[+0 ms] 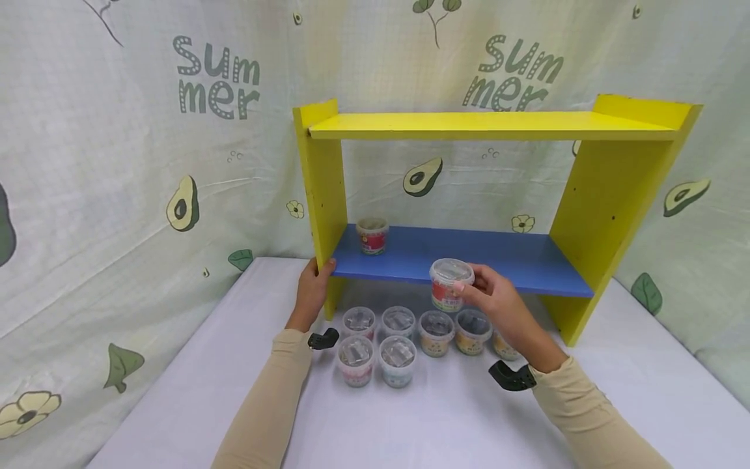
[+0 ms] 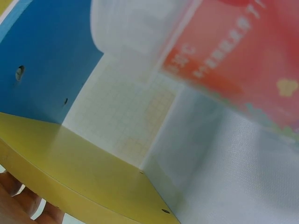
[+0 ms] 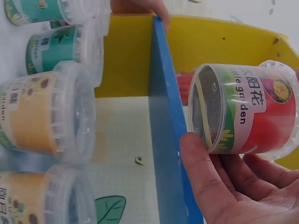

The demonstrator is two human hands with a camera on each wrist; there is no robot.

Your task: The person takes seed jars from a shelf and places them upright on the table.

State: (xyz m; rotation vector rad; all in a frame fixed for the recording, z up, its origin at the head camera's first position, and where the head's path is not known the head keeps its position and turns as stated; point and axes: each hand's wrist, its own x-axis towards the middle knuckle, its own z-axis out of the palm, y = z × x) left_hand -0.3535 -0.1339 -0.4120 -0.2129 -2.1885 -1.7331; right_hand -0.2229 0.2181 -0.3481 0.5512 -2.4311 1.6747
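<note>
My right hand (image 1: 500, 303) holds a clear plastic cup with a red "little garden" label (image 3: 261, 112) between thumb and fingers, just in front of the blue shelf board (image 1: 469, 254). The cup is upright, its clear lid on top and dark contents at its base. My left hand (image 1: 310, 293) grips the front edge of the yellow left side panel (image 1: 322, 189), level with the blue board. In the left wrist view its fingers (image 2: 28, 203) show behind the panel. Another red-labelled cup (image 1: 373, 240) stands at the left end of the blue board.
Several lidded cups stand on the white table below and before the shelf: pink-labelled (image 1: 355, 371), teal-labelled (image 1: 397, 374) and orange-labelled (image 1: 436, 344). The yellow top board (image 1: 486, 124) spans above. A patterned cloth (image 1: 217, 150) hangs behind.
</note>
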